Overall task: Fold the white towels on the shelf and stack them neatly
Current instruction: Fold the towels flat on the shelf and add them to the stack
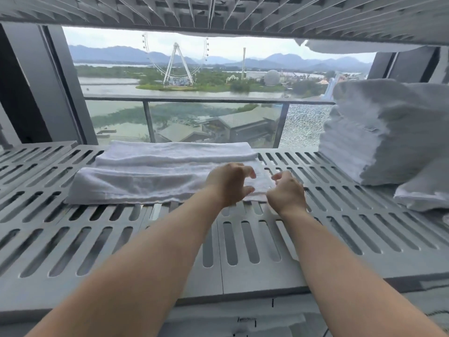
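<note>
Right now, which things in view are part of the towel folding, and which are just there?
Job: flat towel, left hand, right hand, folded stack, loose towel far right, slatted shelf.
Just there: balcony railing, Ferris wheel, upper shelf.

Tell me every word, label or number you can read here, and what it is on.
No text here can be read.
Small tag on the towel stack at right: too small and blurred.
Dark marks on the white cloth below the shelf: blurred, unreadable.
</note>
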